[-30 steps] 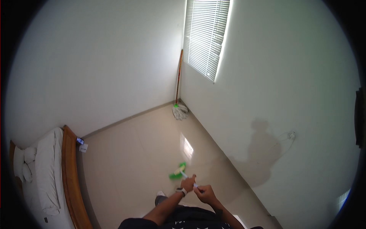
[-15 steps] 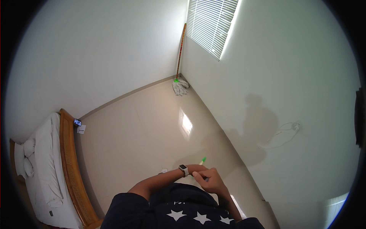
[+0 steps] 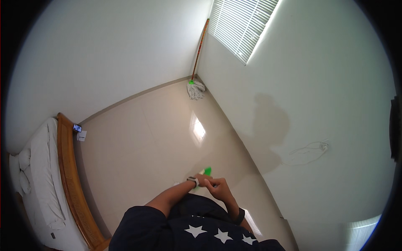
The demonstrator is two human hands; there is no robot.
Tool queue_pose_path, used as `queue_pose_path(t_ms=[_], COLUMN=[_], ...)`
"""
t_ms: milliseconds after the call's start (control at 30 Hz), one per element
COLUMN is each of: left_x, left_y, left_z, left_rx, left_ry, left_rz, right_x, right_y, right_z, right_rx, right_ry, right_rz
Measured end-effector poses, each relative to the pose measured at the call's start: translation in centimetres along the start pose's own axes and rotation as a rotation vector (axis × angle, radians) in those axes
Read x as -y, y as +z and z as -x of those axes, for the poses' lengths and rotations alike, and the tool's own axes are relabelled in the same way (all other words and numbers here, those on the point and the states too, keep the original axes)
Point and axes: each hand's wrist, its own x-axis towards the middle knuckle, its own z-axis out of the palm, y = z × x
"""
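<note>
Two hands on this one, so going left to right: the wooden bed end (image 3: pixel 69 163) sits well clear of you. Your left hand (image 3: pixel 203 180) looks curled tight round the handle, though the handle's hidden. The green-headed broom (image 3: pixel 208 171) pokes out just beyond that grip, low near the floor (image 3: pixel 138 138); best bet, flat head, short strokes. Your right hand (image 3: pixel 218 189) looks closed round it too, so go easy and mind the right wall (image 3: pixel 326 104).
</note>
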Motion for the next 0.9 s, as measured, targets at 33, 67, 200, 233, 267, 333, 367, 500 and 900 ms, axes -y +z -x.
queue_pose_path(t_ms=[33,67,200,233,267,333,367,500,900], left_x=[1.6,3.5,7.1,7.6,7.2,5.7,4.4,1.7,-6.3], left_y=[-0.4,-0.4,-2.3,-3.2,-4.1,-6.1,-7.4,-9.7,-0.5], left_z=[0.4,0.1,-0.2,0.4,0.8,1.8,2.5,3.6,-4.8], left_rx=[-0.096,-0.189,-0.394,-0.49,-0.482,-0.497,-0.508,-0.35,0.061], left_ry=[-0.068,-0.133,-0.247,-0.253,-0.26,-0.202,-0.135,0.062,0.548], left_rz=[-0.028,-0.058,-0.04,-0.045,-0.036,-0.017,-0.033,0.017,0.624], right_x=[0.9,0.6,-1.1,-0.7,-0.4,0.9,2.0,7.3,5.8], right_y=[0.5,0.9,2.9,3.3,3.3,3.0,2.6,1.0,-6.3], right_z=[-0.7,-0.9,-2.7,-3.2,-3.4,-3.7,-3.8,-3.6,-2.2], right_rx=[-0.029,-0.022,-0.091,-0.119,-0.159,-0.18,-0.206,-0.167,0.187], right_ry=[-0.044,-0.034,-0.076,-0.074,-0.062,-0.06,-0.069,-0.041,0.051], right_rz=[-0.02,-0.021,-0.049,-0.041,-0.031,-0.012,0.012,-0.002,0.115])
